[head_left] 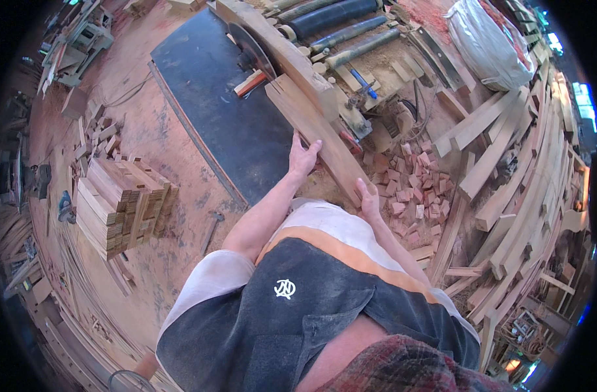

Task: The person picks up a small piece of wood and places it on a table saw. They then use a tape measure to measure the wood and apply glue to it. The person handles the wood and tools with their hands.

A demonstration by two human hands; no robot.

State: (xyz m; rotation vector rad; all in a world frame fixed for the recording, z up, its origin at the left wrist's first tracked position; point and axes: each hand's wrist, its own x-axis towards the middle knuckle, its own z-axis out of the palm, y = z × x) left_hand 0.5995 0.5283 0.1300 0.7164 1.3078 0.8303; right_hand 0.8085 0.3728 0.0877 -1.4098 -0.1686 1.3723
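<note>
A long brown wooden board [318,127] lies slantwise over the edge of a dark metal saw table [200,98], its near end close to my body. My left hand [305,157] is closed on the board's left edge, partway along. At the near end, my right hand [369,198] grips the board, with some fingers hidden. Beyond the board's far end stands a round saw blade [251,51]. A wooden fence [285,49] runs along the right side of the blade and board. A small orange and pale piece [251,83] sits on the table between blade and board.
Left of the table, a stack of cut wood [125,202] stands on the dusty floor, with a hammer-like tool [212,232] nearer me. Small reddish offcuts [419,186] are heaped at right. Long planks [507,170] and a white sack [487,46] lie beyond them. Rollers [337,16] are behind the fence.
</note>
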